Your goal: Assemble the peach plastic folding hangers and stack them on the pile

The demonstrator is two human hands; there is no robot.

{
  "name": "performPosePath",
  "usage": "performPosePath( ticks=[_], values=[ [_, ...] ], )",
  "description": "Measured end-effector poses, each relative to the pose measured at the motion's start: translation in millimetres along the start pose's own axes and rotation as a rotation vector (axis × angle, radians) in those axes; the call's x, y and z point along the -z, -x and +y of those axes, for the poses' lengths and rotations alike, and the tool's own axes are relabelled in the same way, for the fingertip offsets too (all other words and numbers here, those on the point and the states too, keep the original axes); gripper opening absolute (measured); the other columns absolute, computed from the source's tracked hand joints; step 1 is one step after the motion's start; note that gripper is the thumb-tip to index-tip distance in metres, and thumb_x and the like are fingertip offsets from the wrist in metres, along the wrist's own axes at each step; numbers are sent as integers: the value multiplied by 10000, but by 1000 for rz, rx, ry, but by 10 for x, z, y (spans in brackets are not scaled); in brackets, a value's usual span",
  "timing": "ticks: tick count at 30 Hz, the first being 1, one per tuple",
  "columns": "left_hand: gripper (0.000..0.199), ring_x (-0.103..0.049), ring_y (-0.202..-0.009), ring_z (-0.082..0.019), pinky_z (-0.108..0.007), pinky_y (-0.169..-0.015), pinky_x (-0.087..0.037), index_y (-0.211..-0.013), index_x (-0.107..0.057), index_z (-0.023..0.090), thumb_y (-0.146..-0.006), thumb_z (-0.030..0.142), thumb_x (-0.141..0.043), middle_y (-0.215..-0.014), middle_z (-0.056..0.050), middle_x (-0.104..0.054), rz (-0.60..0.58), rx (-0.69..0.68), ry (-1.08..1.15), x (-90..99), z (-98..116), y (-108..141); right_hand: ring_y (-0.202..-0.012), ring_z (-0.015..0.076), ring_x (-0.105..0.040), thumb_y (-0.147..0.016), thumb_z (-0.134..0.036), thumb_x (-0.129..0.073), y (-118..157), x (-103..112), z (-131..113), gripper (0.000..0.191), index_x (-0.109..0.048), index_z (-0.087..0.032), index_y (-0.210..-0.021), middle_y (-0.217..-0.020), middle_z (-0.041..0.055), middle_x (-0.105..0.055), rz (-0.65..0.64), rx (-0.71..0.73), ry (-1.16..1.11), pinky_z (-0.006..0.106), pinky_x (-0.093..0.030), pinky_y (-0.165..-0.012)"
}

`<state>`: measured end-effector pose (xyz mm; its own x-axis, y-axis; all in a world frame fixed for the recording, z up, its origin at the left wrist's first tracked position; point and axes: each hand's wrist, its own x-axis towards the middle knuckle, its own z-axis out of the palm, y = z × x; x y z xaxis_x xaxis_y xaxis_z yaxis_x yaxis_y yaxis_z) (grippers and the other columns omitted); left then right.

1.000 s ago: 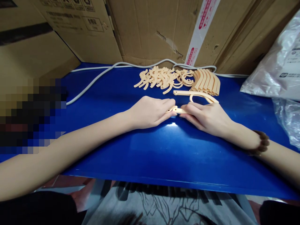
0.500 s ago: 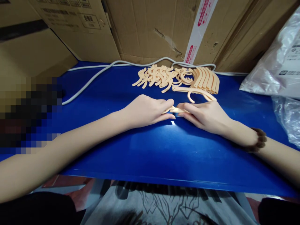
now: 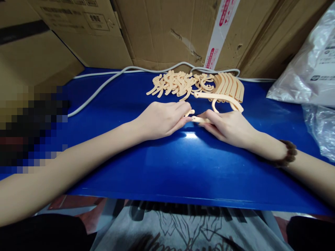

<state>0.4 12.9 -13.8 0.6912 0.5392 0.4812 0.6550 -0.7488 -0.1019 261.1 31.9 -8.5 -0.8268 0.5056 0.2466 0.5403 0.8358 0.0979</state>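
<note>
My left hand (image 3: 166,118) is closed, pinching a small beige curved piece that looks like a plastic hanger hook (image 3: 192,112); most of it is hidden by the fingers. Facing it, my right hand (image 3: 230,128) grips a beige hanger arm (image 3: 200,119), whose holed end points at my left fingertips. The hook's tip sits just above that end, with a small gap showing. Right behind my right hand lies another hanger arm (image 3: 220,97), partly over a curved hook (image 3: 214,105).
Beyond my hands are a heap of beige S-shaped pieces (image 3: 170,83), some round hooks (image 3: 205,83) and a row of hanger arms (image 3: 229,86). A white cable (image 3: 104,84) runs along cardboard boxes (image 3: 162,38). Plastic bags (image 3: 303,76) lie at right on the blue table (image 3: 183,174).
The hook and hanger arm were together between my fingertips; now they are slightly apart, the hook's end raised. My left hand has shifted a little left and the arm's holed end shows more.
</note>
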Motion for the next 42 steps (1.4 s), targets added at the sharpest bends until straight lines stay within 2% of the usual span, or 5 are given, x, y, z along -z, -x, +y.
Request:
performPosePath(
  ticks=[6,17,25,34,42],
  values=[
    [388,-703,-704,-179,-277,-525,-343,-999,-617,149,-1132,354,-317,-843,-32,-723,-39,-5,2,11,19,-1,-574,185,-629,-1142,-446,-216,1,-10,-4,531,-641,-128,-1169,-848,93,-788,-10,-10,33,302,-331,-538],
    [419,-701,-669,-191,-285,-512,-320,-1042,-622,168,-1115,371,-264,-832,-36,-742,-165,68,13,14,31,0,-602,162,-667,-1140,-374,-328,19,2,-21,412,-659,-159,-1260,-932,60,-817,141,71,103,302,-345,-514],
    [411,-713,-672,-192,-267,-517,-328,-1054,-606,164,-1128,386,-268,-832,-41,-746,-167,45,13,31,45,-5,-657,144,-666,-1147,-376,-320,28,22,-48,426,-670,-182,-1289,-999,51,-819,111,55,144,300,-335,-543],
    [330,-711,-622,-192,-250,-501,-291,-1081,-578,166,-1102,475,-465,-752,-26,-733,-286,22,-8,44,56,-41,-675,135,-684,-1146,-349,-387,34,36,-89,371,-678,-155,-1271,-887,20,-794,171,146,247,304,-395,-581],
    [325,-658,-529,-185,-251,-465,-218,-1032,-599,142,-1121,398,-421,-659,-27,-690,-235,-3,-110,0,78,-28,-622,136,-662,-1138,-386,-406,35,1,-58,406,-714,-148,-1252,-877,33,-795,191,127,235,302,-397,-548]
  ],
)
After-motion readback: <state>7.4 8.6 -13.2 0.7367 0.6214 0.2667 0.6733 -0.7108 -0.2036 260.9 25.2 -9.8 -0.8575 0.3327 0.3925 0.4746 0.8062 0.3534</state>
